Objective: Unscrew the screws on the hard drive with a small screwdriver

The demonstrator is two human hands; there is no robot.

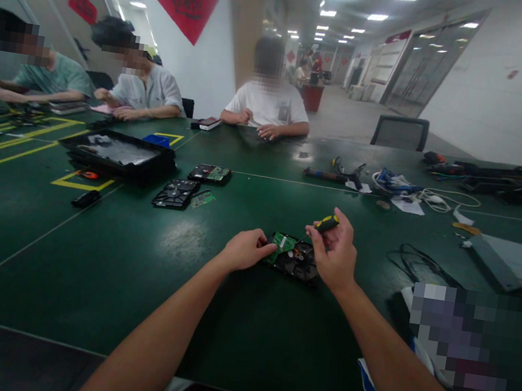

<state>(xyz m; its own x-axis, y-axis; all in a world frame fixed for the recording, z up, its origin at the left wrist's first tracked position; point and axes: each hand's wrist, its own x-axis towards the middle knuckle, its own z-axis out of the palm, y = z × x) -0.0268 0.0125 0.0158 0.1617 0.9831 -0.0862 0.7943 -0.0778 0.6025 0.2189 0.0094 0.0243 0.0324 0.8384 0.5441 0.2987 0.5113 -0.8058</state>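
On the green table in front of me lies a hard drive (297,265), its underside up, with a green circuit board (283,243) over its left part. My left hand (248,249) is closed at the drive's left end, the thumb pressing on the board. A screwdriver (327,223) with a yellow and dark green handle is gripped in my right hand (339,253). The handle tilts up to the right, and its shaft points down at the board's right edge. The tip is too small to make out.
Left of my hands are another hard drive (175,194), a loose circuit board (203,198), a drive with its board (210,173) and a black tray (117,153). Cables (393,181) and a grey metal case (516,263) lie right. Several people sit across the table.
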